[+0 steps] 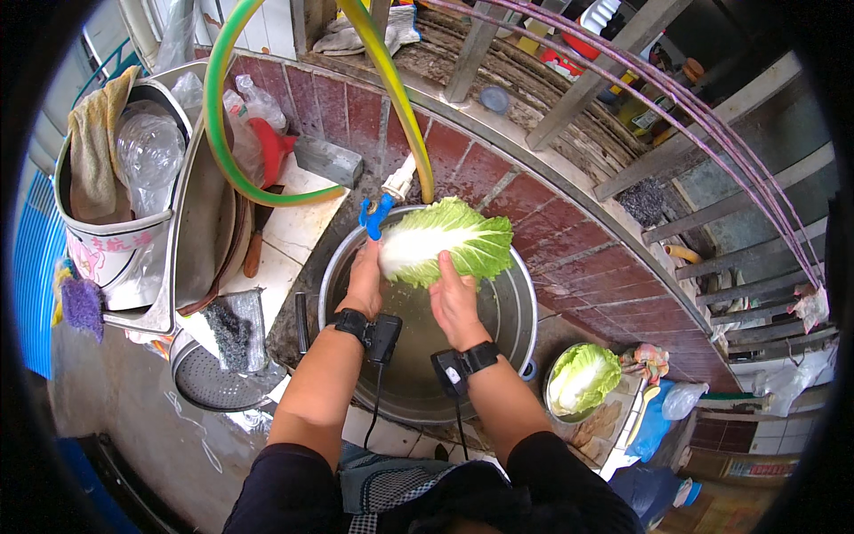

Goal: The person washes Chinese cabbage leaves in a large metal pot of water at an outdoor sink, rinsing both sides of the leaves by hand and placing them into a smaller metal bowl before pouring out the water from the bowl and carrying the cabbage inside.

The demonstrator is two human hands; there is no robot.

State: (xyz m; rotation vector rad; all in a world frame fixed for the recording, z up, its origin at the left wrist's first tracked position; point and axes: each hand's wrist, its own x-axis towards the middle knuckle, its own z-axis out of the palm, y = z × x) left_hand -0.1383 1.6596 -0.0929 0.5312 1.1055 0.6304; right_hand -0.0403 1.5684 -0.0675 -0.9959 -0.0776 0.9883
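Both of my hands hold a napa cabbage leaf (440, 241) above a large metal basin (532, 320) of cloudy water. My left hand (365, 277) grips the white stem end at the leaf's left, close beside the blue tap handle (377, 215). My right hand (457, 294) holds the leaf's lower edge, thumb on top and fingers partly hidden beneath. A black strap with a small device is on each wrist. More napa cabbage leaves (582, 379) lie in a bowl to the basin's lower right.
A green-yellow hose (215, 120) loops above the tap. Left stand a white bucket (120, 247), a knife with a wooden handle (253, 253) and a perforated metal strainer (213, 380). A tiled wall (534, 220) with metal bars (577, 100) curves behind the basin. A yellow spoon (644, 414) lies right.
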